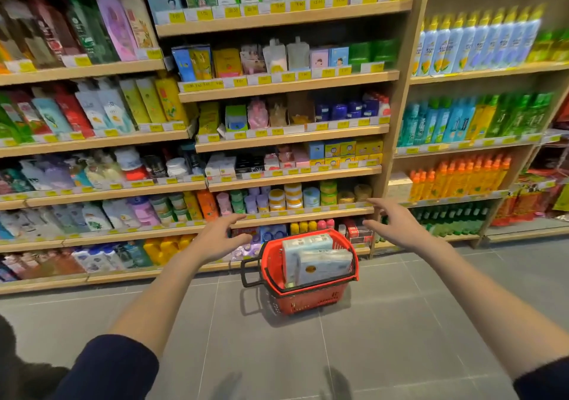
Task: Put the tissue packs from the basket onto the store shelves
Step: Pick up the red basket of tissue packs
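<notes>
On the grey tiled floor [385, 338] in front of the wooden store shelves [292, 87] stands a red plastic basket [311, 299] with black handles, one of which [246, 273] projects to its left. The basket sits just beside the lowest shelf board, near the upright that divides two shelf bays. Inside it, the tissue packs [320, 264] stand on edge: a pale blue-and-white pack at the rear and a second pack with a round yellow mark in front, touching each other and rising above the basket rim.

Both arms extend forward, above and to either side of the basket. The left hand [215, 239] is released, fingers spread and slightly curled, palm facing inward; it grasps nothing. The right hand [397, 224] is likewise released, fingers spread, thumb pointing toward the left hand; it grasps nothing. Neither hand touches the basket or the packs. Dark sleeves [110, 369] cover the upper forearms.

The shelves carry bottles, pouches, jars and boxes behind yellow price tags [240, 82]. The right-hand bay holds rows of blue, green and orange bottles [458, 181].
</notes>
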